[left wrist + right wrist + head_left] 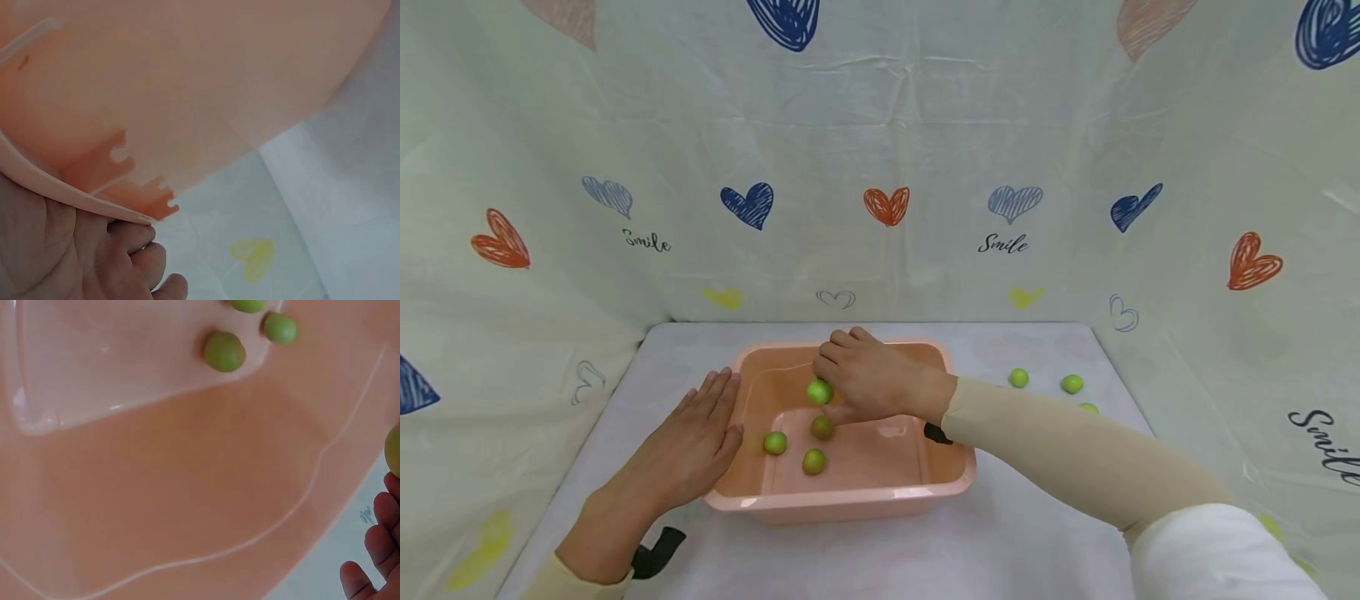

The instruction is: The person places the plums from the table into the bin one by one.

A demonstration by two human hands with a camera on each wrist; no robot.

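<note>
Pinching a green fruit [820,391] over the pink basin [850,498], right hand [868,379] grip closed on it, left hand [688,442] flat against the basin's side

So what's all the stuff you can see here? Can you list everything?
Basin: one, pink plastic, middle of the table.
Fruits in the basin: three, small, round, green, lying on the basin floor.
Held fruit: one, green, in the fingers of the right hand over the basin.
Loose fruits: three, green, on the table right of the basin, one partly hidden by the sleeve.
Table: one, white cover.
Backdrop: one, pale cloth with red, blue and yellow hearts and the word Smile.
Left hand: flat, fingers straight, against the basin's left rim.
Right hand: over the basin, holding the fruit; beige sleeve.
</note>
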